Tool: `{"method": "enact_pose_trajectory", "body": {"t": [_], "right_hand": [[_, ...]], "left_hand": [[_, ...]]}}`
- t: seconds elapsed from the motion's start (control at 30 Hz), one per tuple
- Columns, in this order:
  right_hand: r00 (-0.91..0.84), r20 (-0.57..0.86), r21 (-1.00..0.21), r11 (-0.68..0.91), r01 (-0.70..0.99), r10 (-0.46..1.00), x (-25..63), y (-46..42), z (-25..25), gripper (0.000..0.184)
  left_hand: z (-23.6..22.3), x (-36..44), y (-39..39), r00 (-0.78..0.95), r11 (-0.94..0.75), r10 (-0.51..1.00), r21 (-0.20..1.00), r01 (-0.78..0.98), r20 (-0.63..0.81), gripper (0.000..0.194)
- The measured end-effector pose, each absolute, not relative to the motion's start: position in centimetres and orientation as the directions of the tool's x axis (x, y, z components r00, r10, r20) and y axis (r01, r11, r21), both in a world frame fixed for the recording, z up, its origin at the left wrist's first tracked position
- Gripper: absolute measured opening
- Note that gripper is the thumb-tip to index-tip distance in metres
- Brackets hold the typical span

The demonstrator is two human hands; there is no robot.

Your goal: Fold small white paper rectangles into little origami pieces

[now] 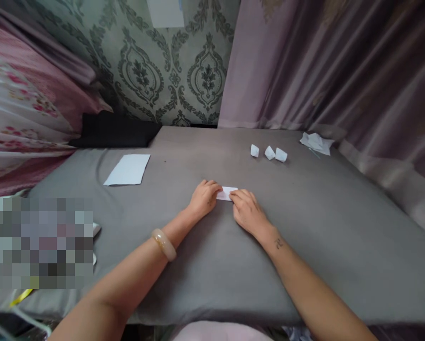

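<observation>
A small folded piece of white paper [227,193] lies on the grey cloth between my hands. My left hand [205,196] has its fingers curled together on the paper's left end, with a pale bangle on that wrist. On the right end, the bent fingertips of my right hand [248,210] pinch the edge. The paper's ends are partly hidden beneath my fingers. Beyond my right hand stand three small folded white paper shapes [255,151], two of them close together.
A grey cloth-covered surface [322,227] spreads around my hands. Flat white sheets [129,169] lie at left, and crumpled white paper [317,142] at far right. Dark folded cloth [116,130] sits at the back left. Curtains [283,66] hang behind; a blurred patch covers the near left.
</observation>
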State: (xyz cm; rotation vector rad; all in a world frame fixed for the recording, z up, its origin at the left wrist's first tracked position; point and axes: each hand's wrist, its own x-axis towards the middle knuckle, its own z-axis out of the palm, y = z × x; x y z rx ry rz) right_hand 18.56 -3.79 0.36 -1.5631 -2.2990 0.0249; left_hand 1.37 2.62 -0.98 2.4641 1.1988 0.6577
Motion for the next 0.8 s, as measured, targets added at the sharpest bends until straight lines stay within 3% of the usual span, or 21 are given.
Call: {"method": "enact_pose_trajectory", "body": {"t": [0.13,0.33,0.53,0.8], "right_hand": [[-0.358,0.215,-0.096,0.385,0.918,0.908,17.5,-5.4,1.0,0.044],[-0.280,0.166,0.028,0.279,0.960,0.946,15.0,-6.6,1.4,0.047],[-0.201,0.135,0.008,0.202,0.979,0.970,13.9,-6.8,1.4,0.045],[-0.199,0.123,-0.047,0.206,0.977,0.972,14.4,-7.0,1.5,0.045]], "left_hand": [[-0.3,1.1,2.6,0.503,-0.519,0.840,0.567,0.640,0.202,0.023],[-0.1,1.3,2.7,0.456,-0.440,0.880,0.597,0.671,0.136,0.029],[0.2,1.0,2.7,0.461,-0.418,0.882,0.618,0.666,0.100,0.038],[-0.3,1.7,2.5,0.416,-0.400,0.902,0.582,0.708,0.113,0.023]]}}
